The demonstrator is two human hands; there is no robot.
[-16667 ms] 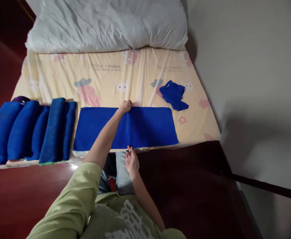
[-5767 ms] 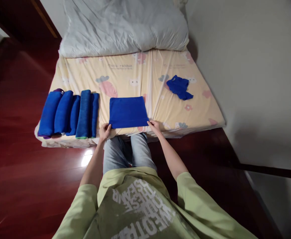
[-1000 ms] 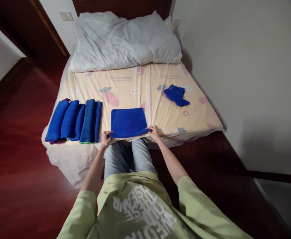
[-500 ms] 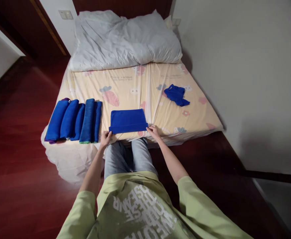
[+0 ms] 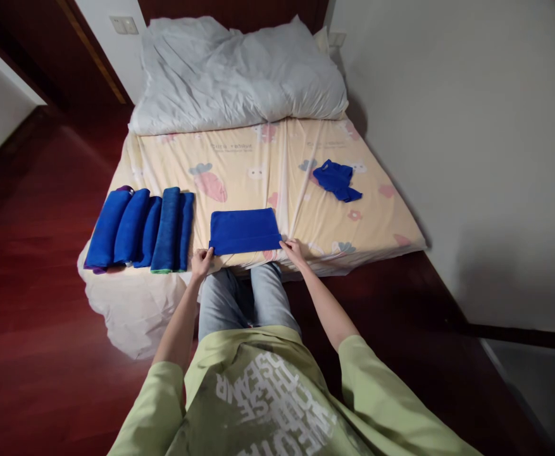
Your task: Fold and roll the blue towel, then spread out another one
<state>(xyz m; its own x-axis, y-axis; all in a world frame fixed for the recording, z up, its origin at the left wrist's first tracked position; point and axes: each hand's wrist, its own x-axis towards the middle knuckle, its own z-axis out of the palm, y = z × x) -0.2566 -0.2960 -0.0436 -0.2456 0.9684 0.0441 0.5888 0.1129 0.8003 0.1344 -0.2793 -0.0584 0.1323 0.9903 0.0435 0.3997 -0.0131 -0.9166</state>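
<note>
A folded blue towel (image 5: pixel 245 229) lies at the near edge of the mattress (image 5: pixel 253 171), its near side turned over into a thick roll. My left hand (image 5: pixel 202 261) grips the towel's near left corner. My right hand (image 5: pixel 293 251) presses on its near right corner. Both hands sit right at the bed's front edge, in front of my knees.
Several rolled blue towels (image 5: pixel 139 227) lie side by side at the left of the mattress. A small crumpled blue cloth (image 5: pixel 336 180) lies at the right. A white duvet (image 5: pixel 239 73) is piled at the head. A wall runs along the right; dark red wooden floor (image 5: pixel 35 253) surrounds the bed.
Over the last second the towel's near edge has been rolled away from me, so the flat part is shorter. Earlier the towel was spread long, then folded to a small rectangle.
</note>
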